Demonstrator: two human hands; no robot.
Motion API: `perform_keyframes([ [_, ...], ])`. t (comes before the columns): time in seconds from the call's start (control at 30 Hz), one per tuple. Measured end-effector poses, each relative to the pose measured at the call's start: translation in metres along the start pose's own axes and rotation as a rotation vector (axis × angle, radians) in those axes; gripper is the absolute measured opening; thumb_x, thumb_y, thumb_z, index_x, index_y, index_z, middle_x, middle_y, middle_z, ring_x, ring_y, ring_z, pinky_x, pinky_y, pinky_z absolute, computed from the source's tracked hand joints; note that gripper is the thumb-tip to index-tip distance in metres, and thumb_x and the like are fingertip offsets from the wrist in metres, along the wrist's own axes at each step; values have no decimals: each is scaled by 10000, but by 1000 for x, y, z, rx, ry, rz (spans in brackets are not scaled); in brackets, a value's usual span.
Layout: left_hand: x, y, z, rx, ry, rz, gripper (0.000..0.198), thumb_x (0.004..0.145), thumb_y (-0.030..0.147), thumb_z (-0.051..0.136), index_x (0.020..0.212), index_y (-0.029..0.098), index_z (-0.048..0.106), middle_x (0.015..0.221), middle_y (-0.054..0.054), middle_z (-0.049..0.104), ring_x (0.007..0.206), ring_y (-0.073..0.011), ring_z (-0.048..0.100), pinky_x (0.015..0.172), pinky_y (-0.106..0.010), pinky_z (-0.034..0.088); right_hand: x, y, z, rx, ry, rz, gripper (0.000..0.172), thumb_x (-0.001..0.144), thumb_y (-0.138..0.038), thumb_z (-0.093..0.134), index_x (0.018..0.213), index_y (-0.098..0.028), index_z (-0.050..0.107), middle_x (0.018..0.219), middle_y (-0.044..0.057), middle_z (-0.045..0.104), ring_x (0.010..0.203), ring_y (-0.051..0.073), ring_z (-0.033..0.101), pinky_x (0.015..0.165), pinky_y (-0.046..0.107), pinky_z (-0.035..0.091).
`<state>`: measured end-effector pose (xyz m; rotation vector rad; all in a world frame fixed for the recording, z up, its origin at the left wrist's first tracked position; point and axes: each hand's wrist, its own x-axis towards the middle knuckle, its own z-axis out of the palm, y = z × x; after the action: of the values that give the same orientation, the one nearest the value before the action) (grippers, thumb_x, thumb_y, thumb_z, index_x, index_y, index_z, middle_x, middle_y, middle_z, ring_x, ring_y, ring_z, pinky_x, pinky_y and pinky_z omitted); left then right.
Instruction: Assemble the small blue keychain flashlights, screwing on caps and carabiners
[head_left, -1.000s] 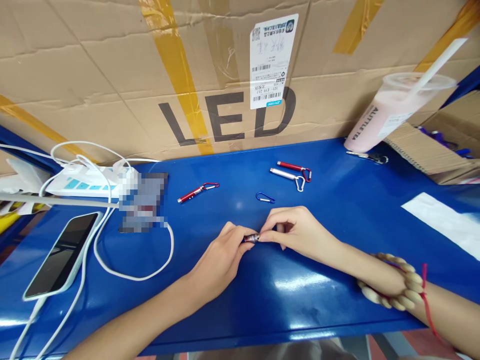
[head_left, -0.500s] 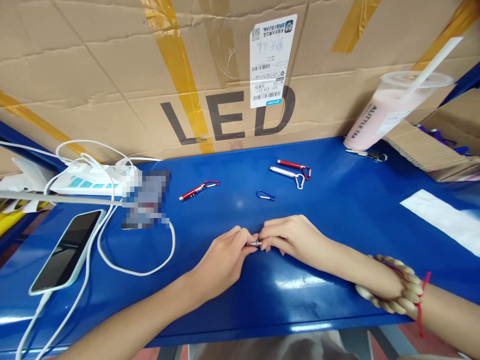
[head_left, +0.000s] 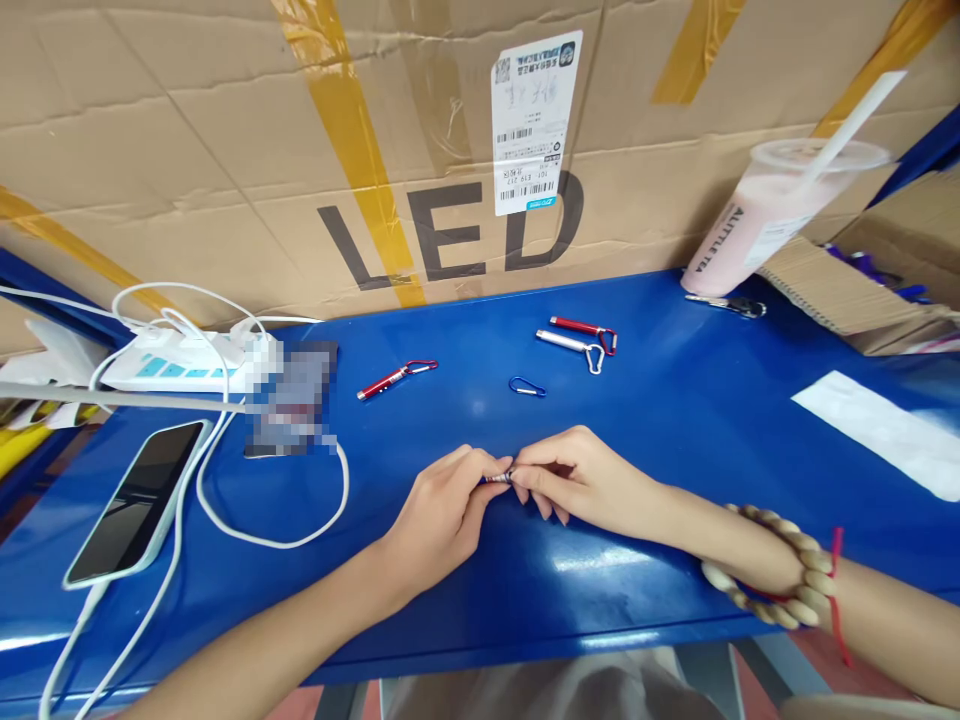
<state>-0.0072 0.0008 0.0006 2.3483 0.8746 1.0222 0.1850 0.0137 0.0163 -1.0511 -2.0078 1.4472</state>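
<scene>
My left hand [head_left: 442,505] and my right hand [head_left: 566,470] meet over the blue table [head_left: 637,590], fingertips pinched from both sides on a small metallic piece [head_left: 498,478]. Most of that piece is hidden by the fingers, so its kind does not show. Beyond the hands lies a loose blue carabiner [head_left: 527,386]. Behind it a silver pen-shaped flashlight [head_left: 562,341] with a carabiner rests beside a red one [head_left: 576,326]. Another red flashlight [head_left: 382,383], with a red carabiner at its end, lies further left.
A large cardboard box [head_left: 247,130] stands along the back. On the left are a phone [head_left: 139,505], white cables [head_left: 292,546] and a power strip [head_left: 176,360]. To the right stand a pink drink cup [head_left: 750,235], keys [head_left: 739,306], an open carton [head_left: 817,300] and white paper [head_left: 877,430].
Both hands have shifted slightly left and up in the picture, still pinching the small piece. The right fingers have changed their hold a little. The view has turned slightly.
</scene>
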Motion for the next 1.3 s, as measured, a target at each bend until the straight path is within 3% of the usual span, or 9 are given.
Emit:
perform_keyframes([
  [0.2, 3, 0, -1, 49, -51, -80, 171, 930, 105, 430, 1070, 186, 483, 950, -31, 645, 856, -131, 627, 770, -218, 481, 3, 2, -3, -77, 56, 17, 340, 924, -341, 455, 710, -128, 611, 572, -20, 573, 428, 38, 500, 482, 137, 385],
  [0.5, 6, 3, -2, 83, -93, -125, 191, 953, 154, 391, 1101, 176, 510, 953, -46, 654, 845, -155, 616, 763, -261, 485, 2, -1, -5, -127, 88, -1, 354, 920, -371, 476, 717, -134, 642, 584, -20, 583, 444, 37, 509, 495, 138, 381],
  [0.67, 7, 4, -3, 56, -111, -102, 188, 947, 122, 373, 1050, 161, 526, 853, -39, 634, 752, -154, 572, 703, -266, 468, 1, 0, -5, -147, 84, -25, 372, 920, -394, 481, 702, -139, 641, 584, -17, 588, 458, 43, 513, 485, 142, 373],
  [0.87, 3, 4, -1, 15, -119, -134, 191, 950, 112, 349, 1066, 170, 490, 927, -50, 631, 819, -152, 584, 752, -270, 466, 2, -2, -2, -129, 99, -36, 407, 926, -389, 464, 650, -135, 623, 571, -21, 581, 448, 31, 502, 484, 134, 375],
  [1.3, 5, 12, 0, -160, -173, -227, 171, 972, 129, 321, 949, 183, 481, 827, -7, 566, 771, -114, 546, 746, -230, 422, 1, -4, 4, 127, 110, 36, 492, 854, -530, 549, 615, -103, 599, 548, 14, 573, 412, 49, 492, 407, 131, 396],
])
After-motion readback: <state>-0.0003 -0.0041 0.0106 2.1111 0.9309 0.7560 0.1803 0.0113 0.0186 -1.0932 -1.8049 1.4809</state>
